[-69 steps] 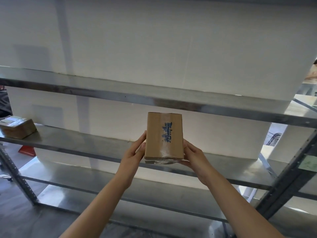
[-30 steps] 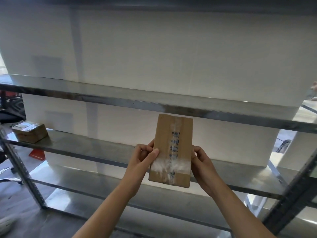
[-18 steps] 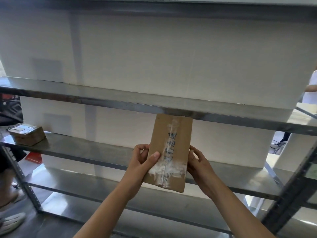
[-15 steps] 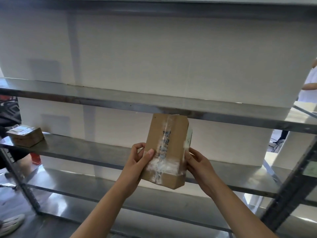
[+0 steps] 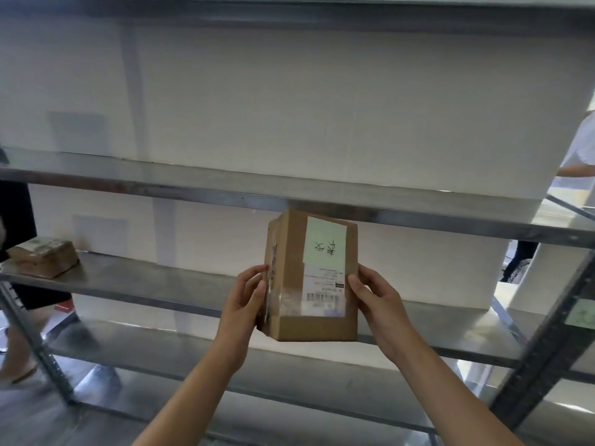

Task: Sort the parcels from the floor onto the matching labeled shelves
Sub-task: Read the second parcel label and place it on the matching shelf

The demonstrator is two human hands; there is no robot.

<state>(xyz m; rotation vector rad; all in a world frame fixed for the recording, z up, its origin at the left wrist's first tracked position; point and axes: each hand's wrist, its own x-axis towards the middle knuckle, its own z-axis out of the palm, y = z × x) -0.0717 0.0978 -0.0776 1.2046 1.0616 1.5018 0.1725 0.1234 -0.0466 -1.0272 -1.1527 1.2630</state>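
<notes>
I hold a brown cardboard parcel [image 5: 291, 278] upright in front of the metal shelving. Its face toward me carries a pale green note with handwriting above a white shipping label with a barcode. My left hand [image 5: 246, 300] grips its left edge and my right hand [image 5: 375, 300] grips its right edge. The parcel hangs in the air just below the rail of the upper shelf [image 5: 193, 191] and in front of the middle shelf [image 5: 145, 288], touching neither.
A second taped parcel [image 5: 43, 257] lies at the left end of the middle shelf. A lower shelf [image 5: 161, 352] runs beneath. A dark upright post [image 5: 544, 346] with a green label [image 5: 582, 313] stands at right. A person's legs [image 5: 19, 317] are at far left; another person [image 5: 579, 149] at right.
I have turned the parcel in my hands: the taped side gave way to the face with the green note and shipping label. A person has stepped in at far left.
</notes>
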